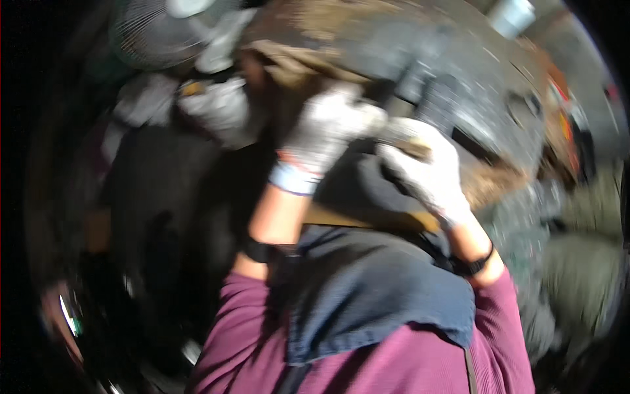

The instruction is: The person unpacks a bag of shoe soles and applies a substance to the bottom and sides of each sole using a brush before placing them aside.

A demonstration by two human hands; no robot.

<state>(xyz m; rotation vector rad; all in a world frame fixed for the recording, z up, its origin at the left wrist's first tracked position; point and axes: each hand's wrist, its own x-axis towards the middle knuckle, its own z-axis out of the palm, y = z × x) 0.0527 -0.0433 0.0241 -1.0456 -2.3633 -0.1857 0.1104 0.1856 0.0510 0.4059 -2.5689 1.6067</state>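
Observation:
Both my hands wear white knitted gloves and are close together at the near edge of a dark work surface [380,49]. My left hand [328,125] is closed, with its fingertips pointing toward the right one; blur hides whatever it grips. Opposite it, my right hand [430,161] has curled fingers. A small brownish patch [417,150] shows at its fingers, but I cannot make out whether that is a held piece or dirt on the glove. Beyond the right hand lies a dark grey, rounded piece [440,98] on the surface.
A fan with a wire guard [161,33] stands at the far left, with white plastic bags [216,108] below it. A dark ring [524,105] lies on the surface's right. Pale sacks [584,276] are at the right. Blue cloth [387,289] covers my lap.

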